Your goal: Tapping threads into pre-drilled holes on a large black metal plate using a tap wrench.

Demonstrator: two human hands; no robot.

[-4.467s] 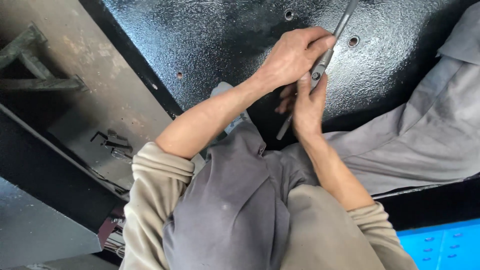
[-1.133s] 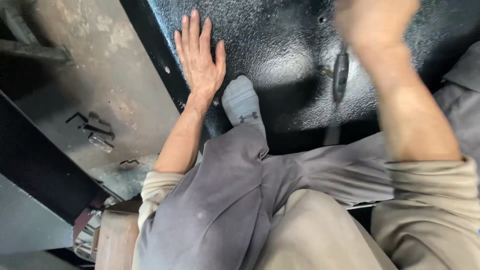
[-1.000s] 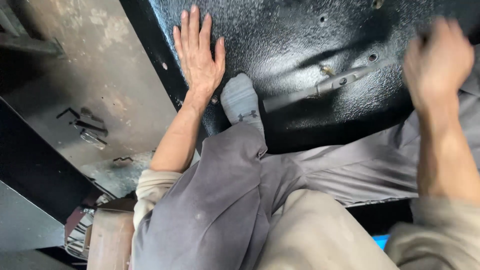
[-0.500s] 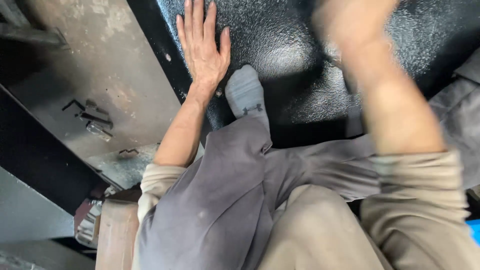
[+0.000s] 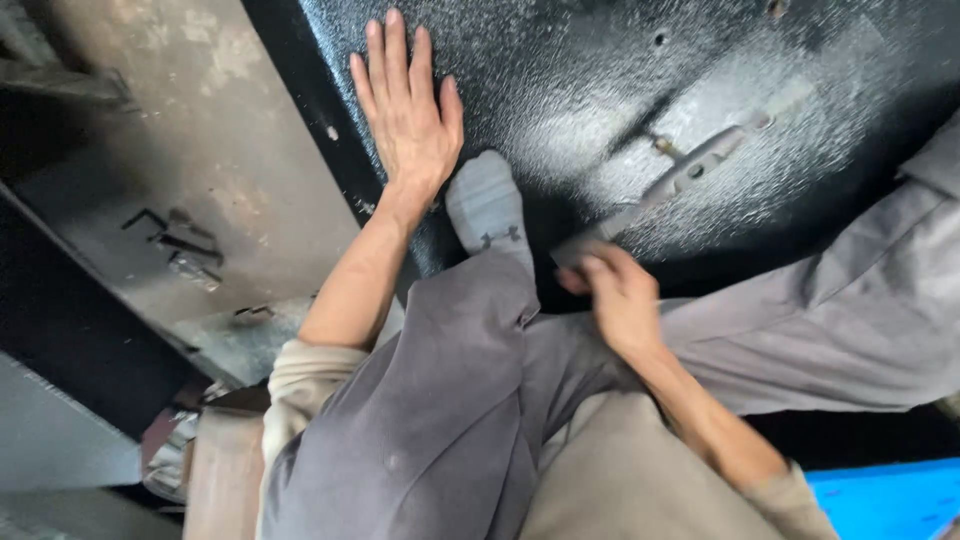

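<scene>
The right hand (image 5: 622,300) is motion-blurred (its grip on the grey wrench (image 5: 668,190) unclear), whose lower end it hides.

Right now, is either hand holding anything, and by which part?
The right hand grips the near end of the wrench handle. The left hand holds nothing; it lies flat on the black panel.

A long, flat grey metal wrench (image 5: 690,175) lies slanted on the glossy black textured metal panel (image 5: 560,90), its far end up and to the right, its near handle end down and to the left. The right hand (image 5: 620,295) grips that near end; the wrench is blurred, its head indistinct
</scene>
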